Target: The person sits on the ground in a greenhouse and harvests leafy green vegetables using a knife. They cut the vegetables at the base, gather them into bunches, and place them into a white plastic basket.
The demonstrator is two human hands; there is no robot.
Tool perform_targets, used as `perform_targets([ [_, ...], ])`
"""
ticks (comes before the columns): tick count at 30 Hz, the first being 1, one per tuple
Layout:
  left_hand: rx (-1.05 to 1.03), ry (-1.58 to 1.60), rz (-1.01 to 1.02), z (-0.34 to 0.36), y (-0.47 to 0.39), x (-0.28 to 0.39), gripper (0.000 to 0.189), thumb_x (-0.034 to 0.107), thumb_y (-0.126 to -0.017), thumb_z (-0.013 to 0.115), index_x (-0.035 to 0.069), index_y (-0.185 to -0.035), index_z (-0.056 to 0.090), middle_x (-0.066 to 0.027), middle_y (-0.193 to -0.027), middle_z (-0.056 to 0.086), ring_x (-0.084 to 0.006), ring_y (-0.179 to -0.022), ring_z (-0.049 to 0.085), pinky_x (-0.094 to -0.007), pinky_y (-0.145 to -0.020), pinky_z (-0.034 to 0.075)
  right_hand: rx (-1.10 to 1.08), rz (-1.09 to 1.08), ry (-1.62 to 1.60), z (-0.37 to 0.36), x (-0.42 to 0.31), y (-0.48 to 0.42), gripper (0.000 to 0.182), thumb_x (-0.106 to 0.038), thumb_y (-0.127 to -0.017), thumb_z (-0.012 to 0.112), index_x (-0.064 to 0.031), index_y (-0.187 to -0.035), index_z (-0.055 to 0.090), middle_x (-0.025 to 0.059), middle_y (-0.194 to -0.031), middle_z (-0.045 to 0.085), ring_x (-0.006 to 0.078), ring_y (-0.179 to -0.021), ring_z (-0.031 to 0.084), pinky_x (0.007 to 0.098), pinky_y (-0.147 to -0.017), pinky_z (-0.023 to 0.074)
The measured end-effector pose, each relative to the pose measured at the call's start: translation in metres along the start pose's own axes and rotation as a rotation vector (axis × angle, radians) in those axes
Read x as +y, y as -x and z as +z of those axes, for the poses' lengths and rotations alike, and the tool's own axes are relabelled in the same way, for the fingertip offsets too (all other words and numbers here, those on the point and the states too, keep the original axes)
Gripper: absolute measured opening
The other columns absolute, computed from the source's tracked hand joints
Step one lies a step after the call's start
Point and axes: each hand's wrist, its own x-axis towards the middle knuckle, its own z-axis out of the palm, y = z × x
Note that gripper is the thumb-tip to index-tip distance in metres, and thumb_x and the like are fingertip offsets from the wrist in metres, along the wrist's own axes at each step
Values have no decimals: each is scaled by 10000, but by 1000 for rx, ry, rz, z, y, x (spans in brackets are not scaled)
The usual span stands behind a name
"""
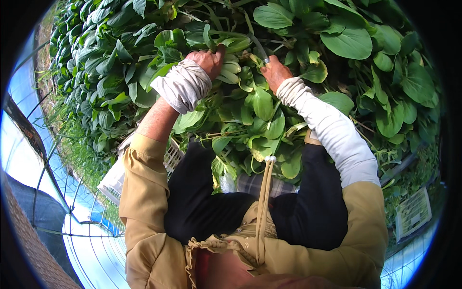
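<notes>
Leafy green plants with pale, thick stalks, like bok choy, fill the bed before me. My left hand (210, 62) is closed around a bunch of bok choy (231, 68), whose pale stalk bases point right. To its right, my right hand (275, 72) grips the handle of a curved metal blade (259, 47), which looks like a sickle. The blade reaches up and left from the fist towards the stalks; its tip is hard to make out among the leaves. Yellowed leaves (260, 146) hang between my knees.
A white plastic crate (114, 180) stands beside my left leg, partly behind my sleeve. Another pale crate (413, 214) lies at the far right. Dense plants (391, 83) surround both arms. Plaid cloth (265, 185) and clear plastic (227, 183) show between my thighs.
</notes>
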Motion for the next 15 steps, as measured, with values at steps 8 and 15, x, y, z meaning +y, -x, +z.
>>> perform_targets([
  [8,109,103,-55,29,12,4,319,65,-724,418,-20,-1031,414,-186,-668,552,-319,-640,555,-377,-564,445,-12,-132,269,7,11,-16,291,-123,-729,536,-13,-906,333,229,-778,540,397,-737,517,429,-613,420],
  [15,213,155,-25,44,19,-3,301,57,-686,466,-12,-977,437,-189,-664,539,-320,-656,546,-384,-577,441,-118,-161,305,23,44,-17,271,-155,-756,501,-13,-899,321,232,-713,540,402,-698,519,424,-584,417],
])
